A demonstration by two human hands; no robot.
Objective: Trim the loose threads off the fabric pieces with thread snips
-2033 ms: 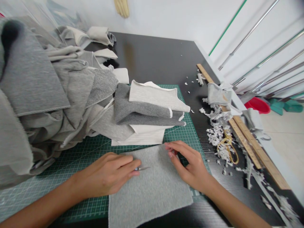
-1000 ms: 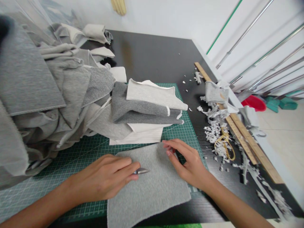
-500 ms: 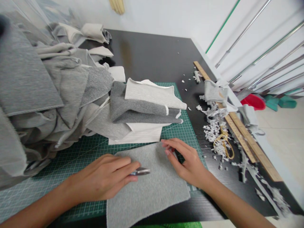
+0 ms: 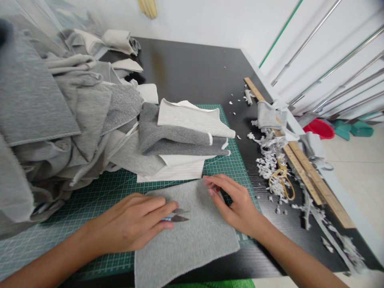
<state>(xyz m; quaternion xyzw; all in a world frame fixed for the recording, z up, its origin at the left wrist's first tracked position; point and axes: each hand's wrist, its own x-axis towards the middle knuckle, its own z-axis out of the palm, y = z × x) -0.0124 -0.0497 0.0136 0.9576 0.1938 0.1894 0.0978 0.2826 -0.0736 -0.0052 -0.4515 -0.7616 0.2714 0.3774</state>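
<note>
My left hand [image 4: 147, 222] is closed around small thread snips [image 4: 180, 219], with the two pointed blades showing apart beyond my fingers. The snips lie over a flat light grey fabric piece [image 4: 192, 244] with a stitched edge. My right hand [image 4: 231, 200] pinches that piece near its upper right corner, fingertips curled over the edge. Beneath the fabric is a green cutting mat [image 4: 114, 188] with a white grid. Just above my hands, dark grey and pale fabric pieces [image 4: 186, 140] lie overlapping on the mat.
A big heap of grey fabric [image 4: 75, 92] fills the left side. On the right of the black table [image 4: 195, 68] lie wooden rulers [image 4: 318, 180], yellow-handled scissors [image 4: 282, 180] and scattered scraps [image 4: 267, 160]. A red dustpan [image 4: 319, 129] and poles stand beyond the table edge.
The blades of the snips have spread apart; they were close together before. Both hands and the fabric have stayed in nearly the same place.
</note>
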